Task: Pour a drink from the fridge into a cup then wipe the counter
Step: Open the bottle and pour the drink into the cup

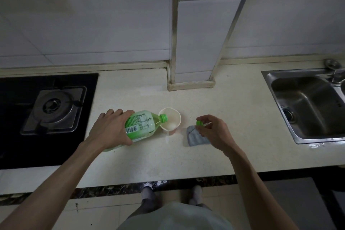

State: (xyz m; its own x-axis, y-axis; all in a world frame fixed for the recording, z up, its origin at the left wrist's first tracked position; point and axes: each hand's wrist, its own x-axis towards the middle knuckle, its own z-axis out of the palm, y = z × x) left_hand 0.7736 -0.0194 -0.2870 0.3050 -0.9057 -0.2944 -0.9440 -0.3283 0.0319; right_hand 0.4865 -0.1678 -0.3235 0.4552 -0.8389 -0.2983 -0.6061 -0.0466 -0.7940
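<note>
Mid-pour: left hand (110,129) grips tilted green plastic bottle (141,125) at white paper cup (172,116), right hand (214,131) pinches green screw cap (199,123); recapping looks next.

Head cam, wide-angle, looks fwd/down onto counter (140,164), close range.

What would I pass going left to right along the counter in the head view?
Burner → left hand → bottle → cup → cloth → right hand, pinching the cap → sink.
</note>
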